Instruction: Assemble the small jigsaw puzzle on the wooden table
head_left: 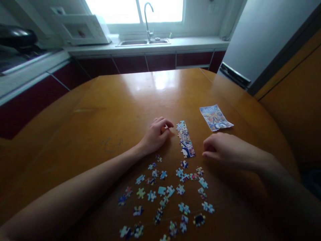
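Note:
A narrow strip of joined jigsaw pieces (185, 139) lies on the table between my hands. Just left of its upper end rests my left hand (157, 134), open, its fingers loosely bent and the thumb apart from the index finger. My right hand (220, 149) is to the right of the strip, fingers curled in, with no piece showing at the fingertips; its palm side is hidden. Several loose jigsaw pieces (162, 190) are scattered nearer to me, some face up with light blue patches. One dark piece (199, 219) lies at the lower right of them.
A creased picture sheet (216, 117) lies beyond my right hand. The wooden table (120, 100) has a rounded edge. Behind it stand a counter with a sink (134, 43) and tap (147, 20), a stove (22, 57) at left and a fridge (268, 36) at right.

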Available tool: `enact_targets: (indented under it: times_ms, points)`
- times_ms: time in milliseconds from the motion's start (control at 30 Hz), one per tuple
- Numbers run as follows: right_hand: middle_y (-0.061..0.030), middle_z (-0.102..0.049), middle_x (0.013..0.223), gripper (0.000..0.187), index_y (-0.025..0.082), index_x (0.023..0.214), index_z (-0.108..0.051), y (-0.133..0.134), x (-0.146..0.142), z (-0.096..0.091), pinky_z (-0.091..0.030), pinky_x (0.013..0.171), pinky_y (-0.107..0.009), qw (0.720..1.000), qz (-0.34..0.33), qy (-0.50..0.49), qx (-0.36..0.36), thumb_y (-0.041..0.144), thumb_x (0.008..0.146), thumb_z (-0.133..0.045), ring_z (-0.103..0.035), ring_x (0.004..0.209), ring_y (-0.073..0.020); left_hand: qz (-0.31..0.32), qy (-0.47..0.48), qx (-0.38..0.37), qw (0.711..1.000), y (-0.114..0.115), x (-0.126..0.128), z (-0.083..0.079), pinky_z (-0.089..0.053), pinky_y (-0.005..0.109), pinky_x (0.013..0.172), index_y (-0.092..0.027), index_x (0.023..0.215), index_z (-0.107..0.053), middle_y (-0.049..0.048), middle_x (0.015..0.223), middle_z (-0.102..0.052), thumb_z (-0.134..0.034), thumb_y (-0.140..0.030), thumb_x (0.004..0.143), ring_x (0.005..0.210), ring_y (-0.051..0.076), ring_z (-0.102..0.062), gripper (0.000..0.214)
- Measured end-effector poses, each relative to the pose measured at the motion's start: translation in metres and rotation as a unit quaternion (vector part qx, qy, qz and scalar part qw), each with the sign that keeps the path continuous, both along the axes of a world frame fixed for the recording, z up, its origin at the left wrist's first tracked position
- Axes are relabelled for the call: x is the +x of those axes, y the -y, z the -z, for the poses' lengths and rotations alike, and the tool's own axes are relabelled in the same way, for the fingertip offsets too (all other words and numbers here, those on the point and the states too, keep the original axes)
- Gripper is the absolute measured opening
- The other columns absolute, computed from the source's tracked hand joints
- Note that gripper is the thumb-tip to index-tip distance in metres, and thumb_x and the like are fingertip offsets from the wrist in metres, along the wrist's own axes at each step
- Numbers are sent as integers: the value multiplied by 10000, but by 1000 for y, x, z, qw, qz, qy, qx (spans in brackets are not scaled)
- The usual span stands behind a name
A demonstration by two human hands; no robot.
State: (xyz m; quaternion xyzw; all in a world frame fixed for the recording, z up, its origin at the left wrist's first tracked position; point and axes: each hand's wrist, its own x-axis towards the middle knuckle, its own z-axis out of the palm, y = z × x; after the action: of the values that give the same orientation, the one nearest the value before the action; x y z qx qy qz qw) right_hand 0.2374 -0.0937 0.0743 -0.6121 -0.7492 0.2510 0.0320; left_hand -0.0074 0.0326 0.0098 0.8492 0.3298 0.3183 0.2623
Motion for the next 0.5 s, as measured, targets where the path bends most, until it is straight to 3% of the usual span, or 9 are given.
enact_targets:
  times_ms: [167,333,500]
  points:
    - [-1,-613,569,207,225,563,-622,25,-14,-5,-247,452,-292,998,-63,12,-17,159,758,-641,-492,432,-120,3,-1,0,1000,-1,-1,1,-468,376,839,-209,926,-648,49,918,-633,-529,-94,840,922,203,-554,186]
    - [-5,-581,529,264,218,540,-568,34,-25,-8,-208,455,-306,993,-108,52,-7,72,761,-576,-433,415,-120,5,-2,1,1000,-1,-1,0,-462,378,843,-207,921,-646,50,915,-627,-526,-101,853,927,206,-553,174]
    - [3,-666,651,222,228,633,-642,36,-24,-7,-329,502,-278,989,-148,-6,-13,73,785,-596,-545,518,-130,4,-3,0,1000,0,0,-1,-458,377,855,-209,924,-647,47,921,-629,-530,-95,850,932,205,-552,179]
